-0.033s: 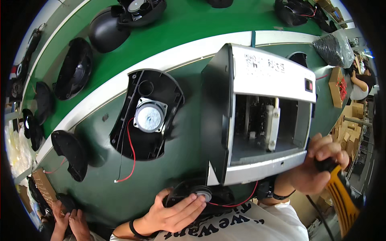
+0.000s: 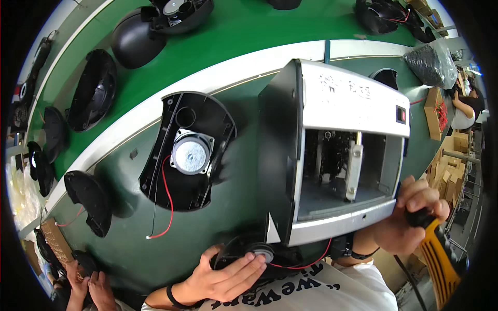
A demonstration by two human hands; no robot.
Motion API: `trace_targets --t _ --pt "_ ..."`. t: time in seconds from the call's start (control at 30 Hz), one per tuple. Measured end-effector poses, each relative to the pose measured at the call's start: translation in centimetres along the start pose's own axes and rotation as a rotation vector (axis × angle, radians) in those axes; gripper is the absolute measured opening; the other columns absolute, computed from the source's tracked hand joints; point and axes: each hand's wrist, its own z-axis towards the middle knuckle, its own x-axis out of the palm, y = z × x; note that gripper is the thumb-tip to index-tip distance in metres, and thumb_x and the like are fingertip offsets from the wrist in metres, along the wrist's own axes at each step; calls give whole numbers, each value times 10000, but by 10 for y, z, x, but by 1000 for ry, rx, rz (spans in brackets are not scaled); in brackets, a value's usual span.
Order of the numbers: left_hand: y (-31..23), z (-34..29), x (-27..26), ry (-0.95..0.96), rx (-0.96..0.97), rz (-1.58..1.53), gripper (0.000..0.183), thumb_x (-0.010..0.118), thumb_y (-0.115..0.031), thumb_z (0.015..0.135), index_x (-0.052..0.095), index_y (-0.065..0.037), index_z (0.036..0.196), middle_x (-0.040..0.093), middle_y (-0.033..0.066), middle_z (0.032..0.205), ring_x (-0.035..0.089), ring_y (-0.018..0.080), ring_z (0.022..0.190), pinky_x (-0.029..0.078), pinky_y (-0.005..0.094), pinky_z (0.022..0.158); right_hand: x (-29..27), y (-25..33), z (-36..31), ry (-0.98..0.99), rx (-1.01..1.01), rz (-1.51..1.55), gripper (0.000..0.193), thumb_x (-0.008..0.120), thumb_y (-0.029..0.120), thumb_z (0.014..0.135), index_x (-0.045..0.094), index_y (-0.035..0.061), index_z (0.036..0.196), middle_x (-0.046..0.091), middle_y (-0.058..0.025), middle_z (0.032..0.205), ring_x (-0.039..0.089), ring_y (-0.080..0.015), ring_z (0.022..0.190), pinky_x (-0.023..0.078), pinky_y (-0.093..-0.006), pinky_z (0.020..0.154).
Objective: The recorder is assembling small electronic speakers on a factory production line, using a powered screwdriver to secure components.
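Note:
My left hand [image 2: 228,274] grips a black plastic housing [image 2: 233,251] close to my body, fingers pressed on the small round speaker [image 2: 262,253] seated in it. A red wire [image 2: 303,266] runs from that speaker to the right. My right hand [image 2: 412,215] is closed around the black front end of a yellow-and-black electric screwdriver [image 2: 440,254], beside the right side of a silver-and-black machine [image 2: 353,103] that looks like a screw feeder. The driver's tip is hidden. Left of the machine lies another black housing [image 2: 207,189] with a speaker [image 2: 190,154] in it and loose red and black leads.
A black shell [image 2: 91,202] sits on the green bench at left. Beyond a white rail [image 2: 218,75], more black shells [image 2: 93,90] lie on a green belt. At right are a bagged black item [image 2: 430,65] and a box of red parts [image 2: 438,114]. Another person's hands [image 2: 91,282] work at lower left.
The view has shifted slightly, so the machine appears a little lower and to the right. Both hands keep their holds.

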Motion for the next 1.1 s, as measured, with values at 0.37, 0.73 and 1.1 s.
trace_targets --t 0.37,0.73,1.1 --pt "1 5 -4 71 -7 -111 265 665 -167 865 819 -222 1073 739 -85 1152 607 81 1109 448 492 938 -4 -3 0 28 76 47 554 789 425 896 491 116 1246 520 -39 899 442 -126 672 386 -266 593" --pt "6 0 1 -49 -14 -124 262 713 -131 877 766 -163 1132 722 -9 1272 660 134 1195 458 453 911 -22 0 20 454 165 64 578 780 369 753 533 76 1186 435 -151 1143 430 -223 996 381 -368 903" --pt "-3 -1 18 -182 35 -109 434 817 -116 776 714 -88 1197 677 33 1346 609 206 1299 426 465 919 31 -37 94 446 781 8 370 662 218 960 664 33 1280 668 -60 1170 605 -123 1080 465 -267 949"
